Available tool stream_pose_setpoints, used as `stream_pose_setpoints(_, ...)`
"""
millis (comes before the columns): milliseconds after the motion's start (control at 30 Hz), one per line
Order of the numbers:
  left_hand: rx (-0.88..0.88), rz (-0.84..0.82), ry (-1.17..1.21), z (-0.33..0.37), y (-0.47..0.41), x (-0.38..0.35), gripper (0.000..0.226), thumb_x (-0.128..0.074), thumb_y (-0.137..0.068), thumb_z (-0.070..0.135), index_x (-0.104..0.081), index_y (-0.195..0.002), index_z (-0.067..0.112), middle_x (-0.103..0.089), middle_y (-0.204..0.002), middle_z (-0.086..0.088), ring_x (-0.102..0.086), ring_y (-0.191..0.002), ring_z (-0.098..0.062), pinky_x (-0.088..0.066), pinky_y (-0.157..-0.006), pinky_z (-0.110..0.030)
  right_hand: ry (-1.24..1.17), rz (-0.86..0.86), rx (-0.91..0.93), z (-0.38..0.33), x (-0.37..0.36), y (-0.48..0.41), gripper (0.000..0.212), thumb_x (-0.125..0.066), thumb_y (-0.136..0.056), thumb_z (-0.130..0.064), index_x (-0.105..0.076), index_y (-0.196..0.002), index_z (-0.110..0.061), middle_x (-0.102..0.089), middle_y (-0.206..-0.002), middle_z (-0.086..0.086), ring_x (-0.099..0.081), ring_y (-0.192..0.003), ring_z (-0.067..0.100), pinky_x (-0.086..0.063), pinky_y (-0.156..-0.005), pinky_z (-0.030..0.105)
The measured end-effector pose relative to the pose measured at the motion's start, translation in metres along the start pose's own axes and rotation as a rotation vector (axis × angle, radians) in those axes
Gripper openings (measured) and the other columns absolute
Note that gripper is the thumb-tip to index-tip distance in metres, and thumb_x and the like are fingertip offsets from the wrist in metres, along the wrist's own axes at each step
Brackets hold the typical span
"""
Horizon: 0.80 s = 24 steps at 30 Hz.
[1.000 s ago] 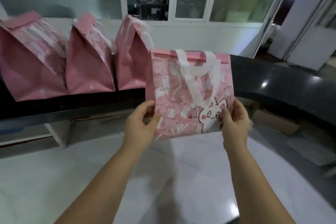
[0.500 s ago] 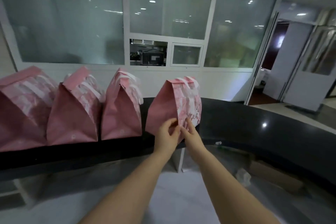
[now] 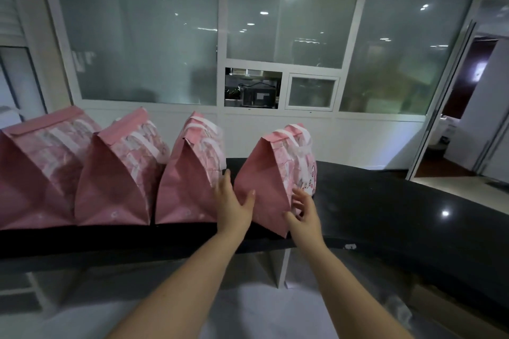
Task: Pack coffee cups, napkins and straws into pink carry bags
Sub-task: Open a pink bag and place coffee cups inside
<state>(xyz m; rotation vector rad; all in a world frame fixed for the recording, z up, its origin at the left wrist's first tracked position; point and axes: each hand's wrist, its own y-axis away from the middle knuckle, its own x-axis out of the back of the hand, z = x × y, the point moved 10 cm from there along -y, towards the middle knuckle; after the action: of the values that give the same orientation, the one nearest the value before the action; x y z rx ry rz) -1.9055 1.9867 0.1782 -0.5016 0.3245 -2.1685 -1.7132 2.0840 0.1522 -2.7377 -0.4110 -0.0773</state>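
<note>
Hands, 2, centre of frame.
- Left hand [image 3: 232, 202]: fingers straight and close together, thumb spread, laid flat on the plain side of the rightmost bag [image 3: 264, 173].
- Right hand [image 3: 304, 212]: fingers loosely spread at that bag's lower right edge; cannot tell whether they touch it.

Pink carry bags, 4, upright in a row on the black counter [image 3: 385, 201], tops folded over. The rightmost bag stands between the hands. The third bag [image 3: 190, 179], second bag [image 3: 115, 176] and leftmost bag [image 3: 35, 173] run toward the left edge of the frame.

Glass wall [image 3: 143, 44], 1, behind the row.

one head-worn camera looks forward and slightly down past the left hand [image 3: 234, 206] and right hand [image 3: 304, 216] at arm's reach, black counter [image 3: 399, 201] close ahead, glass partition [image 3: 143, 49] beyond at 12 o'clock, doorway [image 3: 468, 107] at 2 o'clock.
</note>
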Motion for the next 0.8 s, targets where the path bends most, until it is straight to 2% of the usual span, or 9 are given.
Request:
stream_pose_setpoints(67, -0.022, -0.009, -0.067, 0.002, -0.005, -0.003, 0.073, -0.069, -0.088, 0.027, -0.031, -0.149, 0.017, -0.036, -0.149, -0.002, -0.031, -0.139, -0.018, -0.03, -0.114, -0.036, -0.023, 0.033, -0.022, 0.002, 0.007, -0.008, 0.049, -0.063, -0.085, -0.005, -0.05, -0.122, -0.034, -0.053, -0.124, -0.003, -0.055, -0.108, 0.004, -0.053, -0.071, 0.016)
stream_pose_setpoints(100, -0.027, -0.024, -0.082, 0.004, -0.007, -0.006, 0.067, -0.07, -0.087, 0.025, -0.038, -0.146, 0.018, -0.046, -0.137, 0.003, -0.039, -0.13, -0.014, -0.034, -0.107, -0.024, -0.015, 0.046, -0.014, -0.001, 0.008, -0.013, 0.047, -0.068, -0.083, -0.011, -0.05, -0.121, -0.033, -0.052, -0.124, -0.003, -0.055, -0.107, 0.004, -0.054, -0.072, 0.017)
stream_pose_setpoints(167, -0.031, -0.048, -0.065, 0.009, -0.009, -0.013, 0.048, -0.071, -0.084, 0.019, -0.055, -0.13, 0.02, -0.053, -0.107, 0.013, -0.052, -0.107, -0.011, -0.033, -0.081, 0.001, 0.04, 0.074, 0.001, -0.008, 0.008, -0.022, 0.05, -0.078, -0.076, -0.024, -0.05, -0.118, -0.033, -0.052, -0.121, -0.004, -0.057, -0.105, 0.008, -0.055, -0.079, 0.027)
stream_pose_setpoints(267, -0.013, -0.076, -0.008, 0.009, -0.007, -0.021, 0.032, -0.075, -0.079, 0.019, -0.057, -0.105, 0.027, -0.061, -0.095, 0.012, -0.061, -0.088, -0.007, -0.041, -0.063, -0.006, 0.109, 0.088, -0.017, -0.01, 0.005, -0.03, 0.048, -0.078, -0.074, -0.022, -0.05, -0.111, -0.035, -0.054, -0.118, -0.002, -0.058, -0.1, 0.011, -0.055, -0.079, 0.032)
stream_pose_setpoints(367, -0.019, -0.05, -0.002, -0.005, 0.004, -0.019, 0.025, -0.075, -0.082, 0.024, -0.055, -0.095, 0.032, -0.062, -0.092, 0.011, -0.06, -0.082, -0.002, -0.046, -0.067, -0.017, 0.097, 0.067, -0.035, 0.001, 0.008, -0.024, 0.043, -0.077, -0.078, -0.018, -0.053, -0.11, -0.033, -0.057, -0.114, -0.004, -0.059, -0.097, 0.009, -0.053, -0.075, 0.025)
stream_pose_setpoints(467, -0.029, -0.02, -0.007, -0.024, 0.019, -0.01, 0.022, -0.071, -0.087, 0.019, -0.056, -0.091, 0.036, -0.064, -0.089, 0.012, -0.061, -0.081, -0.001, -0.052, -0.072, -0.021, 0.049, 0.11, -0.051, 0.019, 0.021, -0.006, 0.035, -0.077, -0.079, -0.019, -0.057, -0.095, -0.042, -0.064, -0.097, -0.019, -0.061, -0.088, 0.002, -0.05, -0.068, 0.018)
stream_pose_setpoints(533, -0.03, 0.015, -0.026, -0.031, 0.024, -0.001, 0.024, -0.068, -0.088, 0.015, -0.057, -0.09, 0.036, -0.065, -0.088, 0.013, -0.061, -0.08, 0.003, -0.052, -0.072, -0.018, 0.028, 0.154, -0.074, 0.029, 0.024, 0.005, 0.031, -0.075, -0.081, -0.019, -0.058, -0.091, -0.043, -0.065, -0.092, -0.023, -0.062, -0.084, -0.002, -0.051, -0.069, 0.02)
stream_pose_setpoints(633, -0.025, 0.076, -0.032, -0.031, 0.023, 0.012, 0.02, -0.069, -0.088, 0.014, -0.061, -0.089, 0.033, -0.066, -0.086, 0.014, -0.061, -0.079, 0.003, -0.046, -0.067, -0.01, 0.029, 0.151, -0.086, 0.03, 0.01, 0.001, 0.028, -0.069, -0.085, -0.016, -0.058, -0.093, -0.041, -0.065, -0.09, -0.024, -0.061, -0.084, -0.006, -0.05, -0.071, 0.022)
stream_pose_setpoints(800, 0.055, 0.252, -0.015, -0.041, 0.022, 0.048, 0.015, -0.071, -0.084, 0.011, -0.067, -0.09, 0.024, -0.066, -0.078, 0.014, -0.063, -0.075, -0.004, -0.046, -0.065, -0.015, 0.09, 0.006, -0.091, 0.021, -0.035, -0.023, 0.032, -0.066, -0.085, -0.014, -0.054, -0.092, -0.043, -0.065, -0.094, -0.018, -0.061, -0.086, -0.004, -0.044, -0.067, 0.014)
